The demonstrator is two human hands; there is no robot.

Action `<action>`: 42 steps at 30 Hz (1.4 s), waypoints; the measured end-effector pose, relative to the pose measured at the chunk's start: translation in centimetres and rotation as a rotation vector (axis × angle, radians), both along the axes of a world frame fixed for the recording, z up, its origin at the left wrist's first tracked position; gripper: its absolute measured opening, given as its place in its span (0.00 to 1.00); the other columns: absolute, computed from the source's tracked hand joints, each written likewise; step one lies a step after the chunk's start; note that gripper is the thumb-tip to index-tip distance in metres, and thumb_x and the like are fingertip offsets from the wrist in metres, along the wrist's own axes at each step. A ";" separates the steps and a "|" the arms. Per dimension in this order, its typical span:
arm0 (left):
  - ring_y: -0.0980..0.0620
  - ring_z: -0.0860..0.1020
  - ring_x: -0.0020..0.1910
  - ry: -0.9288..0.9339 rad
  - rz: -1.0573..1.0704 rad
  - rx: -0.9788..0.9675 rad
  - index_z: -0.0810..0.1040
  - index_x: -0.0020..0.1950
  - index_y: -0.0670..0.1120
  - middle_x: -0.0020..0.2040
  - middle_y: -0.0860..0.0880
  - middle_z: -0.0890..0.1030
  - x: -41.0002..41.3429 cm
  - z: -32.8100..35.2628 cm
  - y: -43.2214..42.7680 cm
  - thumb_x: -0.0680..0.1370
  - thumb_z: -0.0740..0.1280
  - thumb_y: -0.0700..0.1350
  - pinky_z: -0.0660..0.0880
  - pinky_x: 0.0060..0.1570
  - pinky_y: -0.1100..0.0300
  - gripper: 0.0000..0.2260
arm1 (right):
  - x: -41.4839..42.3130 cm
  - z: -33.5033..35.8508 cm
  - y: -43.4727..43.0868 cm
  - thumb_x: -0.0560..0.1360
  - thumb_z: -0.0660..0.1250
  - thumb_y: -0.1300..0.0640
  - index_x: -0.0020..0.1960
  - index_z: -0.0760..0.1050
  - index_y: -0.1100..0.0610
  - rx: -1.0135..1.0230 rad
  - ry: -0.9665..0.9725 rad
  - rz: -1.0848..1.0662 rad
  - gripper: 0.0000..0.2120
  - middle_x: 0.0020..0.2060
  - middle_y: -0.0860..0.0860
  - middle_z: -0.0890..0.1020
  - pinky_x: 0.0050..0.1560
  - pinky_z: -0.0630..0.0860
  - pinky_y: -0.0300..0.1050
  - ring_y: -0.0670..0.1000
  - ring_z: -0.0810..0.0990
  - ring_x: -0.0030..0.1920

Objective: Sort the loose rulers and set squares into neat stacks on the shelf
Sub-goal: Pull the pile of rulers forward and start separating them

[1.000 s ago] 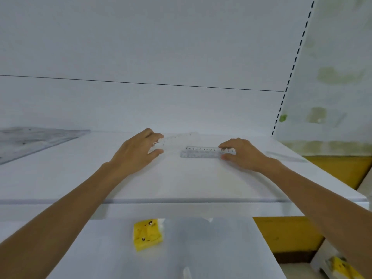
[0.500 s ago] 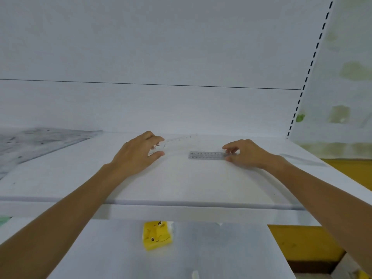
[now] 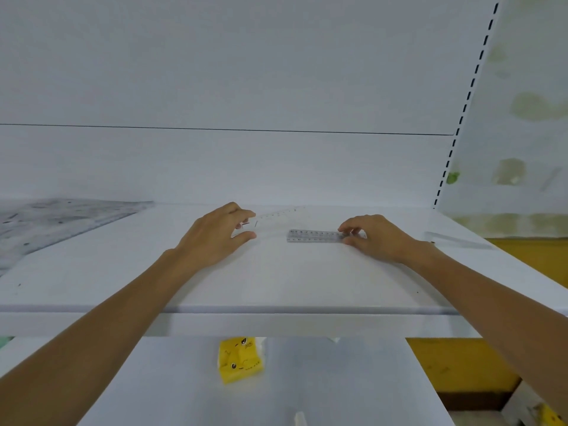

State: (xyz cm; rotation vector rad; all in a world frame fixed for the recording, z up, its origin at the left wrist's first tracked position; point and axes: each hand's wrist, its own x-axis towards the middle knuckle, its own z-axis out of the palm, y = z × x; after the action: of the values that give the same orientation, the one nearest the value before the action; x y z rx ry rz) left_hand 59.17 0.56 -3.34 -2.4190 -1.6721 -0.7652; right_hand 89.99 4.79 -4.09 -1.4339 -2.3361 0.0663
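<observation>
A short clear ruler with printed numbers lies flat on the white shelf, near the middle. My right hand pinches the ruler's right end with curled fingers. To the left, my left hand holds one end of a transparent set square between thumb and fingers; the faint clear piece runs back toward the shelf's rear wall. Another clear ruler or set square lies at the shelf's right edge, apart from both hands.
A grey speckled sheet covers the shelf's far left. A slotted upright marks the shelf's right end. On the lower shelf sits a yellow cartoon packet. Yellow boxes stand at the right below.
The camera view has shifted slightly. My right hand has slid a little along the ruler's right end; the left hand stays on the set square.
</observation>
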 end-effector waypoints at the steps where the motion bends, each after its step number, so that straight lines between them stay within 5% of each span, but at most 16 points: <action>1: 0.55 0.75 0.54 0.002 -0.002 -0.002 0.71 0.67 0.49 0.57 0.53 0.74 0.1 0.1 0.0 0.77 0.64 0.52 0.70 0.52 0.60 0.19 | 0.0 0.0 -0.1 0.77 0.64 0.54 0.60 0.76 0.57 0.002 -0.024 -0.003 0.13 0.54 0.51 0.81 0.57 0.73 0.44 0.50 0.77 0.52; 6: 0.55 0.74 0.54 -0.007 -0.020 0.007 0.71 0.67 0.48 0.57 0.53 0.74 0.9 0.6 0.0 0.77 0.64 0.51 0.69 0.52 0.61 0.19 | 0.0 0.0 -1.5 0.78 0.59 0.52 0.61 0.72 0.53 0.041 -0.114 -0.036 0.14 0.60 0.49 0.77 0.55 0.68 0.44 0.49 0.73 0.56; 12: 0.54 0.75 0.53 -0.061 -0.095 -0.003 0.73 0.64 0.48 0.56 0.52 0.75 4.2 1.2 1.5 0.76 0.65 0.50 0.71 0.53 0.59 0.17 | 0.8 0.0 -8.7 0.79 0.56 0.48 0.68 0.67 0.49 0.097 -0.126 -0.178 0.18 0.67 0.45 0.71 0.66 0.64 0.44 0.48 0.68 0.66; 17: 0.53 0.75 0.53 -0.129 -0.193 -0.033 0.75 0.63 0.50 0.54 0.52 0.75 8.7 1.4 2.8 0.75 0.67 0.49 0.72 0.56 0.55 0.16 | 1.7 -3.3 -13.4 0.80 0.43 0.44 0.58 0.77 0.53 0.295 -0.101 -0.162 0.27 0.55 0.46 0.80 0.53 0.75 0.42 0.50 0.78 0.56; 21: 0.53 0.75 0.53 -0.110 -0.240 -0.064 0.75 0.63 0.49 0.54 0.51 0.75 11.8 1.4 3.6 0.75 0.67 0.49 0.71 0.55 0.57 0.17 | 1.7 -4.3 -13.6 0.81 0.44 0.52 0.52 0.80 0.55 0.398 -0.082 -0.173 0.25 0.49 0.49 0.83 0.46 0.79 0.42 0.50 0.82 0.49; 42: 0.50 0.73 0.59 -0.071 -0.275 -0.266 0.76 0.63 0.49 0.58 0.49 0.76 14.1 -0.5 6.8 0.75 0.68 0.49 0.69 0.62 0.54 0.16 | 1.9 -5.4 -12.8 0.79 0.50 0.55 0.49 0.82 0.58 0.674 -0.046 -0.148 0.20 0.47 0.50 0.84 0.45 0.78 0.42 0.50 0.82 0.47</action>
State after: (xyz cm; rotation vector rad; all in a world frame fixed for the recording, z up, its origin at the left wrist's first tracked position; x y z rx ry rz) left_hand 73.24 7.33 -3.84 -2.8821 -1.5733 -0.7058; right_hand 91.86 -8.04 -9.53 -1.2438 -1.9809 -0.7277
